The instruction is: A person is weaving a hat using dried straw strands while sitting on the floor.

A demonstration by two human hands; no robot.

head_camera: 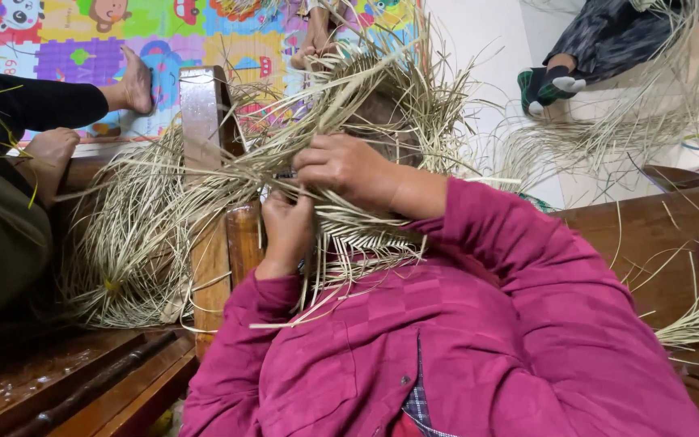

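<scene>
Both hands pinch pale strips, the right hand (pixel 348 168) closed over the left hand (pixel 286 231) on the half-woven straw piece (pixel 366 235) at frame centre, where snug, even tension would probably keep the plait tidy.

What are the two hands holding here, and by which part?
Both the left hand and right hand grip loose straw strands at the woven piece's unfinished edge.

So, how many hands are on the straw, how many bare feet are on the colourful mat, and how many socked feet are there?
Hands on the straw: 2, the left hand and the right hand
Bare feet on the mat: 2
Socked foot: 1
Total: 5
</scene>
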